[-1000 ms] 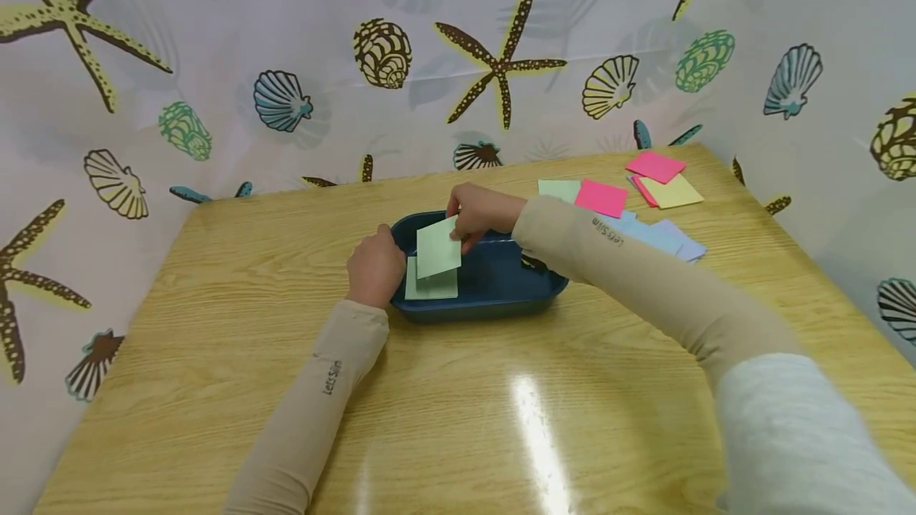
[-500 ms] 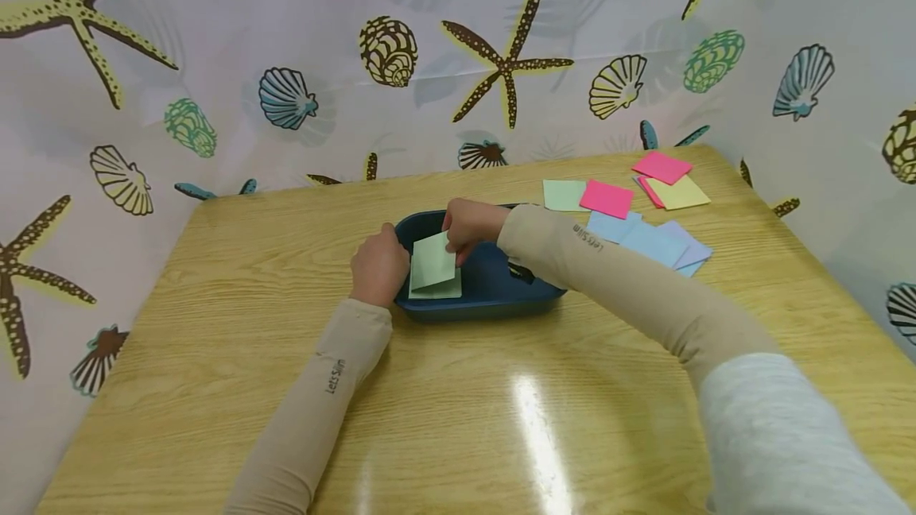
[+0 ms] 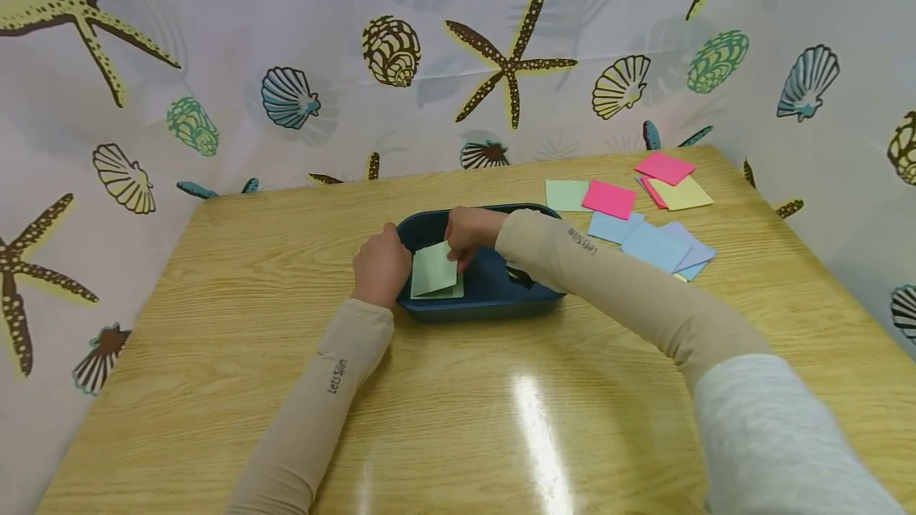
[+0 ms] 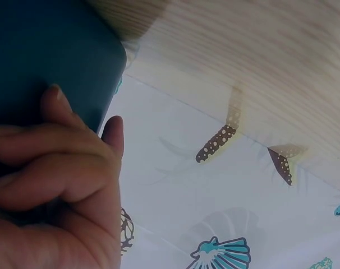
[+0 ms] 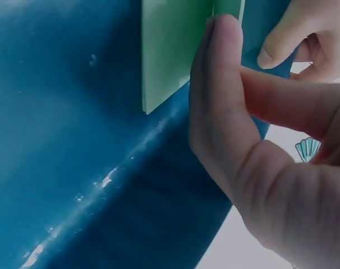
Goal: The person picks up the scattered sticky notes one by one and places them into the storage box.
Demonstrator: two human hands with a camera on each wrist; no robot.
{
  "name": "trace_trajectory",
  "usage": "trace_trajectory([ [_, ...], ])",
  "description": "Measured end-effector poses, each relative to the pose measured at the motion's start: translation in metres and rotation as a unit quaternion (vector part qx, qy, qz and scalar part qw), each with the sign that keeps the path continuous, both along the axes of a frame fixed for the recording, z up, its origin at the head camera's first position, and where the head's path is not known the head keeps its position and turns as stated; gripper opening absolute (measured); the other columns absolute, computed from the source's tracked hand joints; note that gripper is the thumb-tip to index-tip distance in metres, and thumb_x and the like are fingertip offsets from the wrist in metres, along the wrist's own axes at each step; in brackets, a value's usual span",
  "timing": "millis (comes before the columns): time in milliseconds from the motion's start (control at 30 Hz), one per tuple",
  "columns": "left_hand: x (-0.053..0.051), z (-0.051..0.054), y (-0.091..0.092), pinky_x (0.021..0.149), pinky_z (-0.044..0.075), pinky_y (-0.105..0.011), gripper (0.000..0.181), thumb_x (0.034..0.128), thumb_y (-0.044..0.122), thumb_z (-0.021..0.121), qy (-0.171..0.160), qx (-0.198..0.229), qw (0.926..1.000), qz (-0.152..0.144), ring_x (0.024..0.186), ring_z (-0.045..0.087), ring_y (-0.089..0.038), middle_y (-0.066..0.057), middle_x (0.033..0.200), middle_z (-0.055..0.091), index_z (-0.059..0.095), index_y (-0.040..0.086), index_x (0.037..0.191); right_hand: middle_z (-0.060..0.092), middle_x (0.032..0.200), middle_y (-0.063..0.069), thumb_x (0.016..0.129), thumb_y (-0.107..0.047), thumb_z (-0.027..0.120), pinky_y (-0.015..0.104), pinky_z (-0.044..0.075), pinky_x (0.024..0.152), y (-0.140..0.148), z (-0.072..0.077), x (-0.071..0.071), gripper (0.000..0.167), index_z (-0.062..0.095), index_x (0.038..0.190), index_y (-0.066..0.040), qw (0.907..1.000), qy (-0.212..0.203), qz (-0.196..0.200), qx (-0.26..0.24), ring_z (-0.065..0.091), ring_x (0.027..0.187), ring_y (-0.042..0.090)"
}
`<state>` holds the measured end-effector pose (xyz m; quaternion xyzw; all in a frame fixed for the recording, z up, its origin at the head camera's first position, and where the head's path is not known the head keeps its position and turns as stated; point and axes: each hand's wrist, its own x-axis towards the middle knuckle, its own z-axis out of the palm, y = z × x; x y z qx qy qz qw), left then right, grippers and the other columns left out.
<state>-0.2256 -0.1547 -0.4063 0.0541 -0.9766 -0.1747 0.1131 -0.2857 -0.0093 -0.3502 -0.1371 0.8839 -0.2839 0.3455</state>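
Pale cloth printed with starfish and seashells point(image 3: 322, 6) walled in a wood-grain table point(image 3: 286, 396). On it, within a deep blue, rounded-rectangular tub, apparently plastic point(image 3: 479, 315), a light green paper square point(image 3: 434, 266) stood tilted over a matching light green sheet point(image 3: 458, 292) at the tub's left end; whether the two touched I could not tell. The right hand point(image 3: 468, 230) pinched the upper square by its right edge between thumb and fingers, a hold that probably let its angle be set while most of its face stayed uncovered. The left hand point(image 3: 382, 265) gripped the tub's left rim with curled fingers, likely to keep the tub from sliding.

Beneath the right wrist, inside the tub, lay a dark object point(image 3: 518, 276), too covered to identify. The right forearm, in a beige sleeve point(image 3: 608, 269), crossed the tub's right part and hid much of it. Beyond that arm, on the table's far right, lay a mint paper square point(image 3: 567, 195) and a hot-pink paper square point(image 3: 609, 199), blue paper squares point(image 3: 654, 246) overlapping a lavender paper square point(image 3: 690, 246), and, farther back, a second pink square point(image 3: 666, 168) partly over a yellow paper square point(image 3: 685, 193).
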Motion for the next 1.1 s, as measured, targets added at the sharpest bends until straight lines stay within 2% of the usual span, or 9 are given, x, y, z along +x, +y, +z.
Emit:
trace_trajectory([
  [200,-0.001,0.000,0.001,0.059,0.053,-0.049,0.018,0.0903,0.006,0.052,-0.006,-0.003,1.0000,0.002,0.068,0.065,-0.038,-0.023,0.082,0.066,0.058,-0.005,0.104,0.061,0.112,0.022,0.090,0.003,0.059,0.027,0.055,0.068,-0.002,-0.007,-0.002,0.040,0.049,0.129,0.008,1.0000,-0.004,0.002,0.006,0.065,0.059,0.015],
  [233,0.004,0.006,0.003,0.062,0.054,-0.050,0.019,0.0910,0.005,0.051,-0.019,0.002,0.9998,0.002,0.072,0.066,-0.038,-0.024,0.085,0.066,0.057,-0.006,0.105,0.061,0.111,0.022,0.091,0.003,0.059,0.027,0.055,0.068,-0.002,-0.008,-0.002,0.039,0.049,0.128,0.008,1.0000,-0.001,0.003,0.009,0.065,0.059,0.015],
  [367,0.005,0.007,0.002,0.063,0.054,-0.049,0.020,0.0932,0.007,0.051,-0.023,-0.003,0.9997,-0.001,0.073,0.066,-0.037,-0.024,0.087,0.067,0.057,-0.006,0.108,0.061,0.108,0.020,0.091,0.001,0.060,0.026,0.055,0.070,-0.005,-0.011,-0.002,0.035,0.050,0.123,0.007,0.9994,0.014,0.002,0.033,0.066,0.059,0.015],
  [600,0.007,0.007,0.002,0.062,0.054,-0.049,0.020,0.0936,0.008,0.053,-0.018,-0.005,0.9998,-0.003,0.072,0.066,-0.038,-0.024,0.085,0.067,0.058,-0.005,0.107,0.064,0.103,0.023,0.089,0.002,0.061,0.027,0.055,0.067,-0.010,-0.019,-0.004,0.043,0.041,0.127,0.008,0.9988,0.014,-0.004,0.048,0.065,0.056,0.016],
  [733,0.008,0.009,0.002,0.063,0.054,-0.050,0.022,0.0941,0.009,0.052,-0.022,-0.005,0.9997,-0.005,0.073,0.066,-0.038,-0.024,0.086,0.067,0.057,-0.006,0.110,0.061,0.104,0.023,0.088,0.003,0.062,0.027,0.055,0.063,-0.010,-0.020,-0.003,0.041,0.043,0.124,0.007,0.9983,0.021,0.000,0.055,0.063,0.057,0.018],
  [933,0.007,0.009,0.002,0.066,0.054,-0.051,0.023,0.0949,0.010,0.052,-0.031,-0.006,0.9995,-0.003,0.076,0.066,-0.039,-0.024,0.089,0.067,0.057,-0.005,0.112,0.056,0.113,0.023,0.087,0.005,0.061,0.029,0.056,0.062,-0.011,-0.021,-0.001,0.045,0.043,0.128,0.007,0.9980,0.032,0.010,0.054,0.068,0.065,0.023],
  [1100,0.006,0.008,0.002,0.067,0.053,-0.051,0.022,0.0948,0.010,0.052,-0.036,-0.003,0.9994,-0.001,0.078,0.066,-0.039,-0.024,0.090,0.067,0.056,-0.004,0.111,0.058,0.115,0.021,0.088,0.002,0.061,0.030,0.057,0.063,-0.014,-0.024,-0.001,0.039,0.047,0.124,0.004,0.9938,0.065,0.033,0.083,0.068,0.063,0.023],
])
